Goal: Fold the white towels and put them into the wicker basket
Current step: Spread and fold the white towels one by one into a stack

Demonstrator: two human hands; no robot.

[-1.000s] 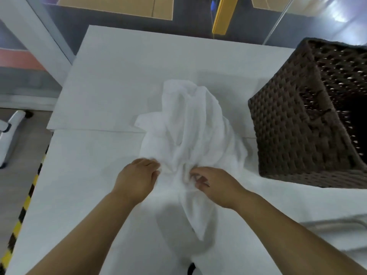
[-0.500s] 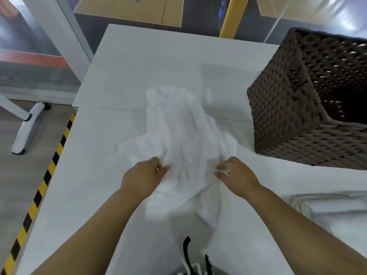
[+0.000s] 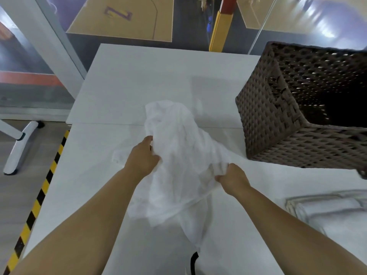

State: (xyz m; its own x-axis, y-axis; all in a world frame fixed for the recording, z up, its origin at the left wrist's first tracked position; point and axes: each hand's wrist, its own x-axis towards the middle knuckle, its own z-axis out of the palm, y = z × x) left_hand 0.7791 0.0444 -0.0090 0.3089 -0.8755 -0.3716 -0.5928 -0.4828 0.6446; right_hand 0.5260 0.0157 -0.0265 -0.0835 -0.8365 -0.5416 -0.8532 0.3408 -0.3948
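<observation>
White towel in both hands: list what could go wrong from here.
1. The white towel is bunched, with the left hand and right hand gripping mid-cloth, not at clear corners, so the fold may come out crooked.
2. Its lower end hangs past the near edge of the table; a loose grip could let it slide off.
3. The wicker basket stands close on the right; spreading the towel could snag or nudge it.

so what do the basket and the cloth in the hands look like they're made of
The dark brown square basket looks like woven wicker or a synthetic rattan: flat strands interlaced, with small glints suggesting a slight sheen. The crumpled white towel looks like thin, soft matte fabric, perhaps cotton: it bunches into loose folds where the left hand and right hand grip it.
</observation>
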